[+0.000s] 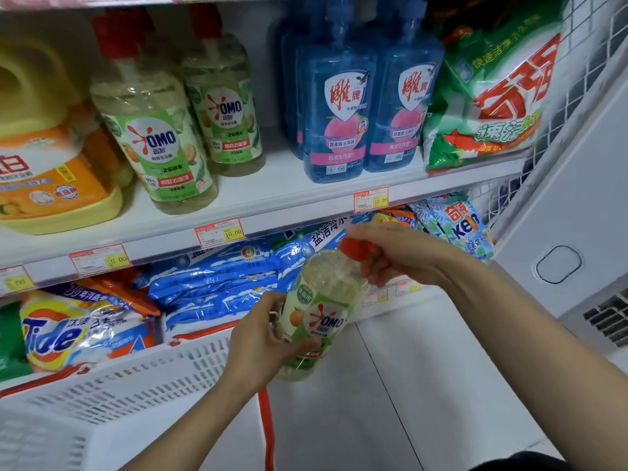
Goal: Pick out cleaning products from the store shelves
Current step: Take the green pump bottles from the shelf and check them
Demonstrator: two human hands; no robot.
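Note:
I hold a clear OMO dish-soap bottle with a green label and red pump cap in front of the shelves, tilted to the right. My left hand grips its lower body. My right hand grips the red cap at its top. The bottle hangs above the right rim of a white plastic basket with an orange handle. Two more OMO bottles stand on the upper shelf.
The upper shelf also carries a yellow jug, blue bottles and a green detergent bag. Blue bags, Tide bags and Keon bags lie below. A white freezer stands at the right.

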